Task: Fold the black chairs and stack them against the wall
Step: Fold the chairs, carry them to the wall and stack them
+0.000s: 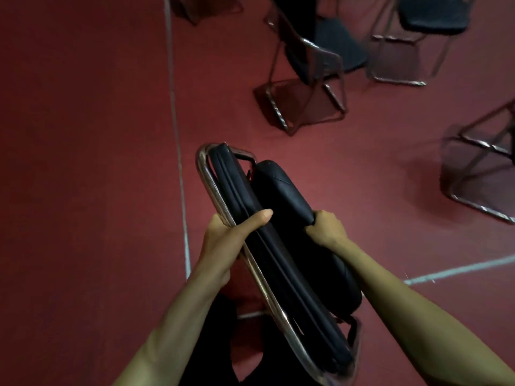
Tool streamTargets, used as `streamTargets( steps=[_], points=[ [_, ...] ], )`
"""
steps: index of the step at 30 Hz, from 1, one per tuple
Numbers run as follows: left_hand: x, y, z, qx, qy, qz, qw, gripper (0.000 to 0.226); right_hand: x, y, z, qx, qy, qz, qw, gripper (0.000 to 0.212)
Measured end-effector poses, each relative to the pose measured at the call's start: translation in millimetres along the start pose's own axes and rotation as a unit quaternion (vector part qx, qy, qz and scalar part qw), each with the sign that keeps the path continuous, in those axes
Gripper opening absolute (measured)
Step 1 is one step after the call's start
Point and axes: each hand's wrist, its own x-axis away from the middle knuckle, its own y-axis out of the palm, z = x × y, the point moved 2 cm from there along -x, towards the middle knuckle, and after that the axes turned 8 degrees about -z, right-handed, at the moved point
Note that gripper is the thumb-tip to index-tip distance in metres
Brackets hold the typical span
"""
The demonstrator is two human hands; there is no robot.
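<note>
One black chair (267, 238) is folded flat and carried in the lower middle of the frame, so the step in hand looks like taking it to the wall, which is not in view. The left hand (231, 232) grasps its chrome frame (207, 179); the right hand (327, 227) clutches the seat cushion (289, 190). Unfolded chairs (312, 59) wait at upper right on the red floor (83, 135).

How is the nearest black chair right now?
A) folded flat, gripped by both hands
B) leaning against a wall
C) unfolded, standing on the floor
A: the folded chair has its seat closed against its back, with the left hand gripping the chrome frame and the right hand gripping the seat pad.
</note>
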Motion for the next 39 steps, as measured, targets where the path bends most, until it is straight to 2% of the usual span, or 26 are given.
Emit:
streamTargets(
  steps=[5, 8, 10, 12, 14, 16, 20, 22, 24, 27, 30, 39],
  points=[
    [38.3, -109.7, -0.9, 0.109, 0.033, 0.113, 0.987, 0.029, -2.5, 30.0, -135.5, 0.120, -0.113, -0.023, 0.986, 0.025],
    [57.8, -181.5, -5.2, 0.169, 0.044, 0.153, 0.973, 0.033, 2.9, 59.5, -220.5, 0.175, -0.169, -0.039, 0.969, 0.024],
    [70.3, -229.9, -11.0, 0.206, 0.045, 0.171, 0.963, 0.046, 9.2, 80.0, -276.0, 0.207, -0.197, -0.047, 0.957, 0.024],
    [87.0, -275.6, -12.3, 0.233, 0.043, 0.199, 0.951, 0.070, 19.6, 101.6, -328.4, 0.229, -0.221, -0.060, 0.946, 0.022],
    [103.5, -320.1, -12.0, 0.259, 0.052, 0.236, 0.935, 0.078, 27.6, 125.6, -381.3, 0.252, -0.248, -0.077, 0.932, 0.021],
    [122.9, -362.5, -12.2, 0.285, 0.069, 0.276, 0.915, 0.067, 39.9, 154.6, -430.8, 0.271, -0.277, -0.093, 0.917, 0.021],
    [168.9, -444.0, -14.2, 0.321, 0.115, 0.329, 0.881, 0.031, 70.8, 222.1, -529.2, 0.316, -0.326, -0.126, 0.882, 0.011],
    [191.9, -482.5, -19.3, 0.339, 0.142, 0.356, 0.859, 0.020, 84.4, 260.0, -576.0, 0.337, -0.351, -0.138, 0.862, 0.015],
    [212.7, -522.4, -29.5, 0.354, 0.155, 0.386, 0.838, 0.019, 99.5, 301.7, -621.8, 0.359, -0.375, -0.147, 0.842, 0.019],
    [242.4, -592.5, -48.2, 0.376, 0.159, 0.436, 0.802, 0.025, 122.9, 372.6, -692.2, 0.391, -0.407, -0.169, 0.808, 0.014],
    [267.4, -671.8, -67.9, 0.404, 0.157, 0.475, 0.766, 0.019, 142.9, 450.6, -764.4, 0.411, -0.434, -0.188, 0.779, 0.015],
    [356.2, -892.2, -98.2, 0.376, 0.144, 0.527, 0.748, 0.017, 235.7, 638.7, -950.7, 0.435, -0.467, -0.239, 0.732, 0.025]
  ],
)
